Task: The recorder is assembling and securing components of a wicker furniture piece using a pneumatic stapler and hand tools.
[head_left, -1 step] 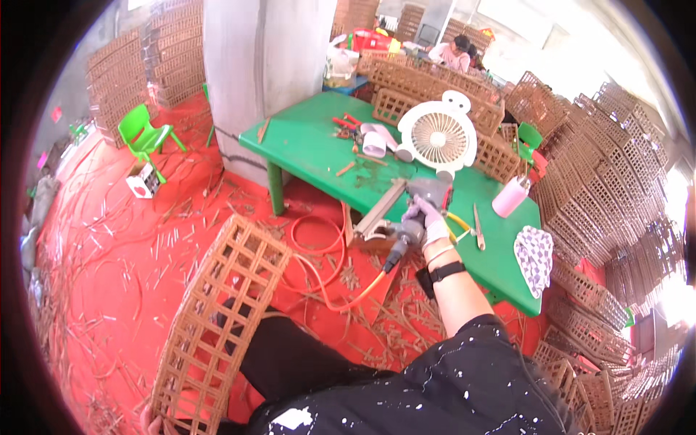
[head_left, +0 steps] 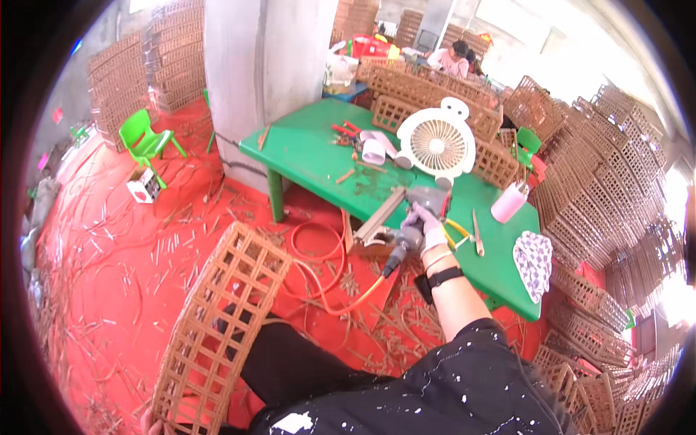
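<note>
My right hand (head_left: 426, 226), in a light glove, grips an air-powered staple gun (head_left: 395, 235) over the near edge of the green table (head_left: 312, 138). An orange air hose (head_left: 366, 290) runs from the gun's handle to the floor. On the left, a brown woven lattice basket (head_left: 217, 312) slants upward beside my leg. My left hand (head_left: 151, 423) holds its lower end; only some fingers show at the picture's bottom edge.
On the table are a white fan (head_left: 437, 143), red-handled pliers (head_left: 348, 129), yellow-handled pliers (head_left: 457, 232), a knife (head_left: 478, 233), a pink bottle (head_left: 510, 202) and a checked cloth (head_left: 533, 262). Stacked baskets (head_left: 602, 181) rise at right. Scraps litter the red floor (head_left: 123, 290). A person (head_left: 453, 58) sits far back.
</note>
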A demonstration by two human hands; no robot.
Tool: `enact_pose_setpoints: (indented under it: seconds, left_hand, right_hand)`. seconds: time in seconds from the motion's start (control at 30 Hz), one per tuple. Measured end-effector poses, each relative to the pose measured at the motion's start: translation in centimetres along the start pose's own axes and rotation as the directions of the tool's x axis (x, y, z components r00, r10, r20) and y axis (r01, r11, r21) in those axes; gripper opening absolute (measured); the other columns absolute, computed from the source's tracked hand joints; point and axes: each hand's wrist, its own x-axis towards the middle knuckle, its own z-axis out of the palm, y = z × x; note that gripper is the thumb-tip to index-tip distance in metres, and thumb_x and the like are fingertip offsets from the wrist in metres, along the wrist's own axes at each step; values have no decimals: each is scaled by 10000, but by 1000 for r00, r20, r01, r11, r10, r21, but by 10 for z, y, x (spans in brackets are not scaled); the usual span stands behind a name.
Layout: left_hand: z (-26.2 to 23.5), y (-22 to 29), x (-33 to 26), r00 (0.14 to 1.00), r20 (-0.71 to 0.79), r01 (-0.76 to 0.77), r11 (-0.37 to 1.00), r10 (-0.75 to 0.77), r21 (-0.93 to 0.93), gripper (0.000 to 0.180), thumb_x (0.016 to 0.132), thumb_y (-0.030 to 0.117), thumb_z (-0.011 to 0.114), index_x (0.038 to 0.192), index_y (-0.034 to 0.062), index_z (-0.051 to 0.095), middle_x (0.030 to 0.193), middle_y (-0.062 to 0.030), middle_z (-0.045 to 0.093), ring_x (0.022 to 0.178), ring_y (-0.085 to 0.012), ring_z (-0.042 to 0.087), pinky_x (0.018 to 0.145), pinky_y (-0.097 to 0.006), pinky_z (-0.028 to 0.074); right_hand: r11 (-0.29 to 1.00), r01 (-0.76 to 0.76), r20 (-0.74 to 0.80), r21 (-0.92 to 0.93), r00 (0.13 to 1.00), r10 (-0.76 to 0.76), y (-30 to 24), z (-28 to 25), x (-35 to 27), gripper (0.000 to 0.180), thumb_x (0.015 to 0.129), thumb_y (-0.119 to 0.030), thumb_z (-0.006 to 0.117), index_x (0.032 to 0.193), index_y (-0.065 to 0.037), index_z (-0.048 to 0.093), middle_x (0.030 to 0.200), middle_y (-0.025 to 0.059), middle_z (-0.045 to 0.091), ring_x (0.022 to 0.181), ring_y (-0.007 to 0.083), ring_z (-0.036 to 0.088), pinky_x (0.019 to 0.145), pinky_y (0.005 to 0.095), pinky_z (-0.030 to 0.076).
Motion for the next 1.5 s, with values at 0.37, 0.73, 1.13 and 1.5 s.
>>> enact_pose_setpoints:
  seconds: [0.37,0.73,1.13,1.5]
  left_hand:
    - [1,-2,12,998,-30,-45,998,46,41,89,851,33,625,912,-25,596,1026,-195,618,929,-342,598,811,-401,485]
    - [16,-24,5,999,40,-14,998,17,-69,319,798,2,492,1107,-11,569,1221,-186,539,1189,-362,473,1021,-443,356]
    - [15,-35,2,996,-28,-83,995,82,-56,333,758,158,685,1059,43,601,1209,-150,536,1160,-377,482,981,-475,378]
    - [15,-34,-6,988,-135,-87,988,70,-128,331,725,142,715,1013,19,609,1167,-153,558,1115,-361,519,955,-460,405]
  right_hand:
    - [965,-63,-155,-253,988,24,-9,2,62,289,890,-358,569,844,-73,551,653,100,586,586,284,590,576,436,509]
    - [-10,-98,-91,-995,954,-286,-83,-19,140,466,833,-474,622,1102,-94,596,890,102,655,693,266,642,626,393,538]
    - [421,-377,-481,-825,860,-171,-77,-57,138,569,735,-632,647,968,-113,628,800,28,612,655,187,566,570,345,457]
    - [358,-397,-502,-845,819,-277,-80,-51,107,643,710,-636,667,1087,-134,530,924,43,548,737,186,538,590,330,432]
